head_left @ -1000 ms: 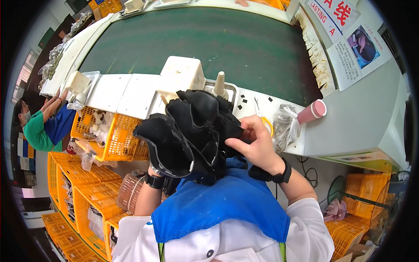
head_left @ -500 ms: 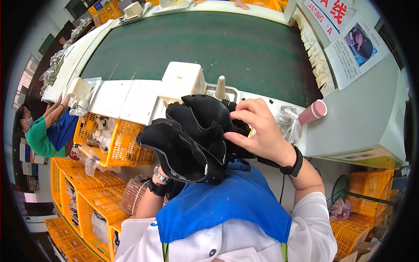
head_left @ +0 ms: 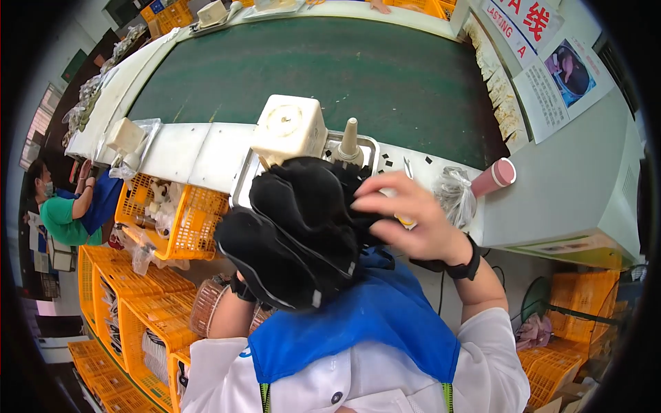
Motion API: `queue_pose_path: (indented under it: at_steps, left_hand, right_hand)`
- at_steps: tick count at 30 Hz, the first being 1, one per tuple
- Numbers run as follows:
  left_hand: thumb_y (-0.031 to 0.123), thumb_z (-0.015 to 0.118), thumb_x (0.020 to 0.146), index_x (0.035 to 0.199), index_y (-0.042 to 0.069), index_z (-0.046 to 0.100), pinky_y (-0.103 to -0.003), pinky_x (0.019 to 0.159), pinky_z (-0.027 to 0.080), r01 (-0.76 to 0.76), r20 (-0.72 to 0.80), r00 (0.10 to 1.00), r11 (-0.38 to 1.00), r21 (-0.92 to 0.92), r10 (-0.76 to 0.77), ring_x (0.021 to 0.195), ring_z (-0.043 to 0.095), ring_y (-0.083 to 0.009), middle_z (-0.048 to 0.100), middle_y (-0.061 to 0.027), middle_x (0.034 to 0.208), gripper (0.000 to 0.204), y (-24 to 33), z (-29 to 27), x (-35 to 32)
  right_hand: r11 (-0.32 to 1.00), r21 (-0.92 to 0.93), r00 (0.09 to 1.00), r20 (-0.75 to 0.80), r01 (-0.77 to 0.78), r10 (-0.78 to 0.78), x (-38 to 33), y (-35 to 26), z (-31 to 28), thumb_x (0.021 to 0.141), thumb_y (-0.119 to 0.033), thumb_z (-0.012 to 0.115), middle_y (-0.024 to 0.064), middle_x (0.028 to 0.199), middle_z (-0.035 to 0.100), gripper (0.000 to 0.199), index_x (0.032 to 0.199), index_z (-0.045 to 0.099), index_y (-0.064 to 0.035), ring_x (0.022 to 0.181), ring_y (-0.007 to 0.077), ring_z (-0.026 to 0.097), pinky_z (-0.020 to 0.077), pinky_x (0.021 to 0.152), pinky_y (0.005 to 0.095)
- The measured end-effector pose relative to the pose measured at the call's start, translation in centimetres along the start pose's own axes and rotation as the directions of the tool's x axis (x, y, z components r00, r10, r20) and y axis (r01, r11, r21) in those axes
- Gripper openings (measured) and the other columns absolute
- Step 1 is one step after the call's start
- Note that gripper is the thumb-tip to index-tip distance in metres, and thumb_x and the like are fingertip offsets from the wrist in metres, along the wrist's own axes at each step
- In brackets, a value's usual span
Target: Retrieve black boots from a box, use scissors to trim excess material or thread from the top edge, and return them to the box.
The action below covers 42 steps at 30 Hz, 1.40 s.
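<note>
In front of my blue apron is a bunch of black shoe uppers (head_left: pixel 292 230), nested together with their openings facing up. My left forearm comes in from below, and my left hand is under the bunch, holding it up; its fingers are hidden behind the uppers. My right hand (head_left: pixel 413 217) is at the right side of the bunch, thumb and fingers apart, somewhat blurred. Its fingertips are close to the uppers' edge, and nothing shows between them. Beyond the uppers, a cream block-shaped container (head_left: pixel 289 127) and a cream cone-topped bottle (head_left: pixel 350 141) stand on a metal tray (head_left: pixel 372 153).
A green conveyor belt (head_left: pixel 344 69) lies beyond the white ledge (head_left: pixel 206 151). Right of the tray are small black scraps, tweezers (head_left: pixel 407 167), a plastic bag (head_left: pixel 454 196) and a pink cup (head_left: pixel 494 177). Orange crates (head_left: pixel 196 220) stand at left; a co-worker (head_left: pixel 65 213) works farther left.
The bunch of uppers has tipped and dropped slightly toward me, showing more of the tray. My right fingers have come off its edge and spread. The co-worker's arms have shifted.
</note>
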State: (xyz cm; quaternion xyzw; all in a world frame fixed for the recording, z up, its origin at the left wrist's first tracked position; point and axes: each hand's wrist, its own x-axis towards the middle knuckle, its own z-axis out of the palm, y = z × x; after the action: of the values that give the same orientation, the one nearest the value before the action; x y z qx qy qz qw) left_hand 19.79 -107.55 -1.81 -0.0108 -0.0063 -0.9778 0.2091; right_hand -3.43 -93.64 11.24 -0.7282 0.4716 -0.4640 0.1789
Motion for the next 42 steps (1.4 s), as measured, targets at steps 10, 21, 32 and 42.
queue_pose_path:
  at_steps: [10,21,32,42]
  left_hand:
    - [0.025,0.054,0.087,0.119,0.001,0.047,-0.025,0.076,0.042,0.016,0.032,0.999,0.995,-0.100,-0.013,0.065,0.054,-0.0126,0.055,-0.0019,0.073,0.040,1.9,-0.1,-1.9]
    - [0.025,0.052,0.088,0.119,0.000,0.047,-0.023,0.074,0.042,0.067,0.077,0.996,0.977,-0.204,-0.052,0.060,0.054,-0.0113,0.054,-0.0009,0.068,0.040,-3.9,-0.6,0.0]
    - [0.025,0.051,0.089,0.112,-0.003,0.049,-0.022,0.062,0.038,0.068,-0.001,0.997,0.961,-0.267,-0.071,0.045,0.042,-0.0077,0.039,0.0026,0.051,0.036,-6.0,0.8,-1.2]
    - [0.024,0.053,0.087,0.111,0.000,0.050,-0.022,0.063,0.038,0.031,-0.127,0.989,0.948,-0.318,-0.075,0.048,0.045,-0.0067,0.047,0.0013,0.066,0.034,-6.6,1.3,-3.2]
  right_hand:
    - [0.596,-0.210,0.632,-0.248,-0.775,0.734,-12.6,11.6,-0.5,0.082,-0.010,0.059,0.0037,0.070,0.060,0.025,0.106,0.061,-0.0014,0.064,0.0112,0.056,0.0455,0.062,0.0260]
    - [0.893,0.147,0.850,-0.274,-0.426,0.450,-5.7,6.8,0.0,0.078,-0.010,0.064,0.0089,0.093,0.062,0.032,0.108,0.060,-0.0041,0.078,0.0193,0.061,0.0487,0.073,0.0282]
    - [0.231,-0.625,0.445,-0.208,-0.746,0.871,-15.9,18.2,3.7,0.071,-0.026,0.066,0.0221,0.092,0.062,0.069,0.132,0.037,-0.0120,0.085,0.0366,0.061,0.0491,0.075,0.0437]
    - [0.354,-0.138,0.380,-0.362,-0.925,0.851,-18.5,21.5,3.7,0.070,-0.011,0.063,0.0134,0.090,0.061,0.062,0.127,0.039,-0.0091,0.077,0.0255,0.060,0.0479,0.067,0.0346]
